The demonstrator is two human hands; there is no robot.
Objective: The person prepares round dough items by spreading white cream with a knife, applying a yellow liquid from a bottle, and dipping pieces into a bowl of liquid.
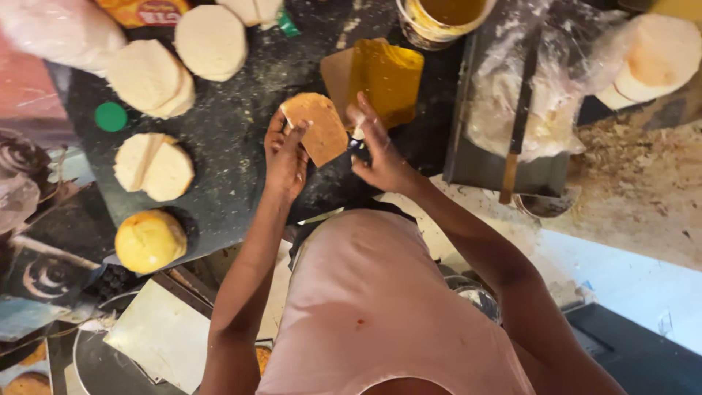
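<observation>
Pink-clothed torso (pixel 373 307) is closest, below the dark table (pixel 227 139). Near the table's front edge, the left hand (pixel 287 157) pinches a tan flat piece (pixel 319 126); the right hand (pixel 379 150), fingers half curled, touches its edge.

Top edge clips the round container of amber liquid (pixel 442 18), upper middle. The pale round disc (pixel 658 55) at upper right sits partly veiled behind crumpled clear plastic wrap (pixel 534 88). Upper left, a blurred whitish bag (pixel 58 33) runs off frame.

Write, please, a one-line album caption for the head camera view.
Left hand holds a flat tan piece above a dusty dark board, right hand alongside, pale round discs nearby.
</observation>
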